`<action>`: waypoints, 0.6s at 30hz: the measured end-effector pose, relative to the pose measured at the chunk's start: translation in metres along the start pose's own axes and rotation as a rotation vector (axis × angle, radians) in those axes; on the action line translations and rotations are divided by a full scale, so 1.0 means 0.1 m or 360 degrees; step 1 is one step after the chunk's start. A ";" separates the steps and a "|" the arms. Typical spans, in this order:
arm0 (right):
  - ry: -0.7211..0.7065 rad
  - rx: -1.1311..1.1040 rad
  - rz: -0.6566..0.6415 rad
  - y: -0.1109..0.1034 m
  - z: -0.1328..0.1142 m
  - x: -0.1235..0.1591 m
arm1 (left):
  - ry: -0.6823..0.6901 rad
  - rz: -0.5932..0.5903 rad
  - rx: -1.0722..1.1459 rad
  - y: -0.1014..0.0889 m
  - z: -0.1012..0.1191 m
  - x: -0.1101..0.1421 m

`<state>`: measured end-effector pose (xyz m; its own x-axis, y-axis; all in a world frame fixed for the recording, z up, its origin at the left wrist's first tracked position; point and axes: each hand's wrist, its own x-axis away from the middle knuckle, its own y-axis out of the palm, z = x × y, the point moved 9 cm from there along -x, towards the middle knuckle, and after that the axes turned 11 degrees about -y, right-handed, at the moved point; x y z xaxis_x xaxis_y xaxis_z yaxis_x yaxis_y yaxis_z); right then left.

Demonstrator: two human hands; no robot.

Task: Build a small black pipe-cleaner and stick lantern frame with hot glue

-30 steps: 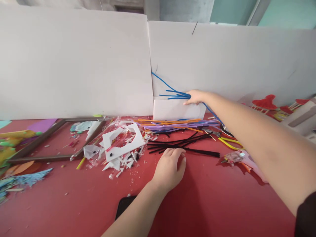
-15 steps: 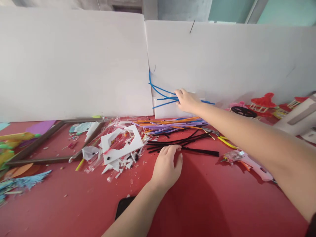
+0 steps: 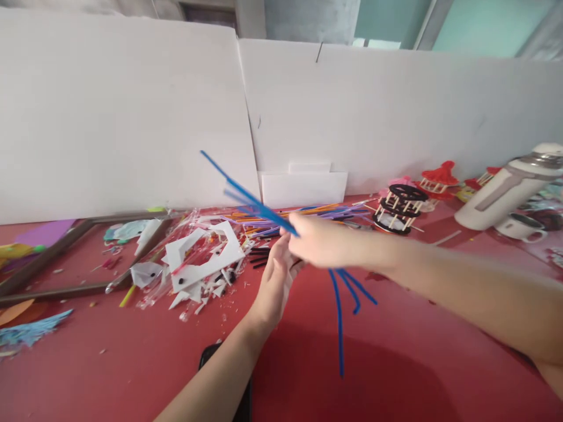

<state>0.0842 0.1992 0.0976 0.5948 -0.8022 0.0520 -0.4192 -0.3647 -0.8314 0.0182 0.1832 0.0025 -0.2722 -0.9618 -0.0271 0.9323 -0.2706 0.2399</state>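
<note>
Blue pipe cleaners [image 3: 260, 206] are bunched in my right hand [image 3: 315, 239], which is closed around their middle. One end of the bundle points up to the left, while several loose ends fan out below the hand. Right beside it, my left hand [image 3: 273, 286] is raised with its fingers extended and nothing visible in it; its fingertips are partly hidden behind my right hand. Black pipe cleaners [image 3: 258, 253] lie on the red table [image 3: 352, 346] behind my hands, mostly covered. Behind them is a pile of purple and orange pipe cleaners [image 3: 316, 211].
White foam scraps [image 3: 229, 258] and clear plastic lie left of my hands, near a brown frame [image 3: 65, 287]. A phone [image 3: 244, 404] is under my left forearm. On the right stand a black-ringed stick model [image 3: 398, 208], a thermos [image 3: 501, 190] and a mug [image 3: 519, 227]. White boards [image 3: 132, 117] rise behind.
My right hand has brought the blue pipe cleaners down and toward me from the white board. My left hand has lifted off the black pipe cleaners and turned upright beside it.
</note>
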 end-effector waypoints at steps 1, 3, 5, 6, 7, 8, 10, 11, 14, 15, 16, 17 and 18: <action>0.0049 -0.0025 -0.0105 0.19 0.00 0.12 | -0.0192 -0.0078 0.0250 0.05 -0.09 0.01; 0.0088 -0.0003 -0.0159 0.43 0.02 0.38 | -0.0598 -0.0183 0.0658 0.17 -0.27 0.06; 0.0011 -0.0140 -0.0109 0.55 0.06 0.65 | -0.0825 -0.0195 0.0817 0.24 -0.36 0.11; -0.0052 -0.0212 -0.0041 0.55 0.12 0.79 | -0.0862 -0.0174 0.0853 0.24 -0.37 0.11; -0.0062 -0.0224 0.0083 0.50 0.26 0.94 | -0.0867 -0.0142 0.0878 0.23 -0.35 0.10; -0.0001 -0.0151 0.0257 0.42 0.47 1.11 | -0.0858 -0.0107 0.0902 0.20 -0.31 0.08; 0.0246 0.0186 0.0713 0.16 0.99 1.55 | -0.0839 -0.0026 0.0968 0.13 -0.21 0.05; 0.0390 0.0452 0.0883 0.05 1.22 1.77 | -0.0822 0.0006 0.0997 0.10 -0.13 0.04; 0.0649 0.0798 0.0917 0.04 1.82 2.19 | -0.0798 0.0055 0.1062 0.05 0.09 0.06; 0.0672 0.0808 0.0884 0.07 1.96 2.27 | -0.0806 0.0065 0.1072 0.05 0.13 0.09; 0.0681 0.0796 0.0845 0.10 2.06 2.31 | -0.0822 0.0074 0.1077 0.06 0.15 0.13; 0.0686 0.0791 0.0812 0.13 2.13 2.35 | -0.0846 0.0086 0.1076 0.07 0.15 0.17; 0.0693 0.0793 0.0786 0.14 2.17 2.37 | -0.0875 0.0101 0.1070 0.07 0.12 0.22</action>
<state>0.3683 0.1065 -0.0217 0.0594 -0.9639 -0.2594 -0.1484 0.2485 -0.9572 0.0163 0.1608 0.0152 -0.4625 -0.7715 0.4369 0.6588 0.0307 0.7517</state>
